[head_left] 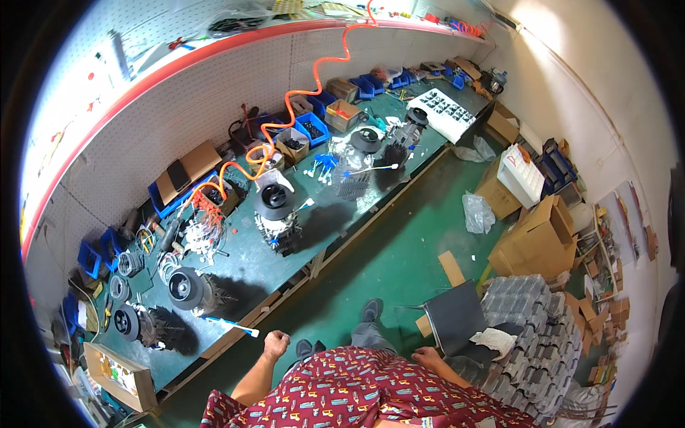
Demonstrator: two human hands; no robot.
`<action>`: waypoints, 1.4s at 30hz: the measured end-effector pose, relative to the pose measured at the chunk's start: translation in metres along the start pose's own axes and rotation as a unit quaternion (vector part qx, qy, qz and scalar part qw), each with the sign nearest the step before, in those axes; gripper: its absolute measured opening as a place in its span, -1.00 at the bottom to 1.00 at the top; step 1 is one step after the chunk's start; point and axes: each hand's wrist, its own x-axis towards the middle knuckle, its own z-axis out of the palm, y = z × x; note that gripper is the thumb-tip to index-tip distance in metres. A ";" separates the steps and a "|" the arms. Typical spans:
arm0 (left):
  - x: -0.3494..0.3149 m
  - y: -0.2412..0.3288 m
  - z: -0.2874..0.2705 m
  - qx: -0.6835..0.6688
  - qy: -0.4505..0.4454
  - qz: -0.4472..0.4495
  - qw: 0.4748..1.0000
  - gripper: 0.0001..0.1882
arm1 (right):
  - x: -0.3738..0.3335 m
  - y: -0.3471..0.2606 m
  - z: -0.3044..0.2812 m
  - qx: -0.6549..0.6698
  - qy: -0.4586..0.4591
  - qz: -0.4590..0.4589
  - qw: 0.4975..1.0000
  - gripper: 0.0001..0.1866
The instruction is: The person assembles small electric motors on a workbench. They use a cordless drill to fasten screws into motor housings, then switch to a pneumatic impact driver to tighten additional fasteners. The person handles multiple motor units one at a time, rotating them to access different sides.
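Observation:
My left hand (277,344) hangs in front of the workbench (328,246) with its fingers curled in, and nothing shows in it. Nearest to it is a white connector on a blue-and-white cable (232,325), which sticks out past the bench edge. That cable runs from a motor unit with a round black fan housing (187,287). My right hand (427,357) is low at my other side, loosely closed, with nothing visible in it. Beside it stands a black chair (454,319). Similar motor units (275,203) stand along the bench, several with dangling cables.
An orange coiled air hose (317,82) hangs over the bench. Blue bins (312,128) line the bench's back. A white tray (442,114) lies at its far end. On the right are stacked grey blocks (531,335), a cardboard box (535,239) and a plastic bag (478,212) on the green floor.

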 end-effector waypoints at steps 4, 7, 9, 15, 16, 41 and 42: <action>0.026 0.057 0.021 0.077 -0.003 0.030 0.997 -0.70 | 0.050 0.066 -0.008 0.065 -0.022 0.000 0.998 -0.38; 0.044 0.107 0.039 0.094 0.000 0.092 0.991 -0.69 | 0.093 0.077 -0.027 0.078 -0.003 -0.006 0.997 -0.41; 0.047 0.143 0.042 0.104 0.016 0.112 0.988 -0.68 | 0.108 0.008 -0.074 0.139 -0.032 0.035 0.989 -0.50; 0.107 0.320 0.090 -0.086 0.171 0.234 0.953 -0.60 | 0.210 0.035 -0.160 0.230 0.033 -0.019 0.972 -0.56; 0.122 0.346 0.090 -0.188 0.217 0.300 0.910 -0.55 | 0.231 0.035 -0.170 0.223 0.036 -0.029 0.974 -0.56; 0.169 0.594 0.047 -0.356 0.202 0.194 0.891 -0.61 | 0.447 -0.478 -0.314 0.032 -0.001 -0.494 0.869 -0.62; 0.163 0.593 0.044 -0.365 0.200 0.181 0.891 -0.62 | 0.468 -0.511 -0.306 0.004 0.009 -0.560 0.829 -0.59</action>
